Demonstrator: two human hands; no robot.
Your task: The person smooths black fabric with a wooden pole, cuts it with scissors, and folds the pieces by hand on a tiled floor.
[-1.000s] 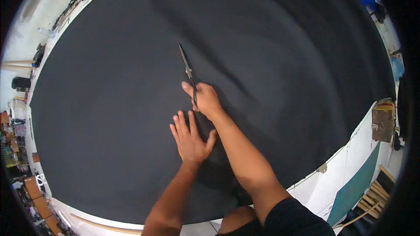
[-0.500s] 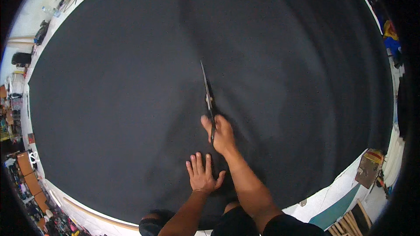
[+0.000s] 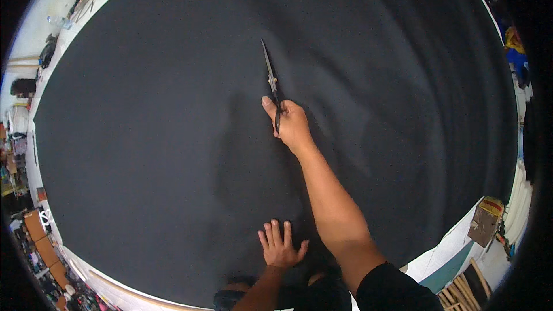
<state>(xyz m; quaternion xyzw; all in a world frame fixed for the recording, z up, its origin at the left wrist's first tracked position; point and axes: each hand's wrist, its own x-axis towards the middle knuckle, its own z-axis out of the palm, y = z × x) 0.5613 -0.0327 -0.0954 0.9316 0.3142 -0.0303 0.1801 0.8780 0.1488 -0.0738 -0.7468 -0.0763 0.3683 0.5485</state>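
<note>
A large sheet of dark grey fabric (image 3: 144, 138) covers nearly the whole table. My right hand (image 3: 292, 124), its arm stretched far forward, grips the black handles of a long pair of scissors (image 3: 271, 74). The blades point away from me over the fabric, and their tip lies near the upper middle. Whether the blades are parted cannot be made out. Close to my body, my left hand (image 3: 281, 246) rests flat on the fabric with its fingers spread and holds nothing.
Wavy folds run through the fabric on the right. A brown box (image 3: 485, 222) sits at the right near corner, beside wooden poles (image 3: 458, 295). Cardboard boxes (image 3: 43, 242) and clutter line the left side. A clear bottle (image 3: 59, 22) lies at the far left.
My right hand has pushed the scissors forward, away from me, across the fabric. My left hand, still flat, now appears slightly nearer my body and further right.
</note>
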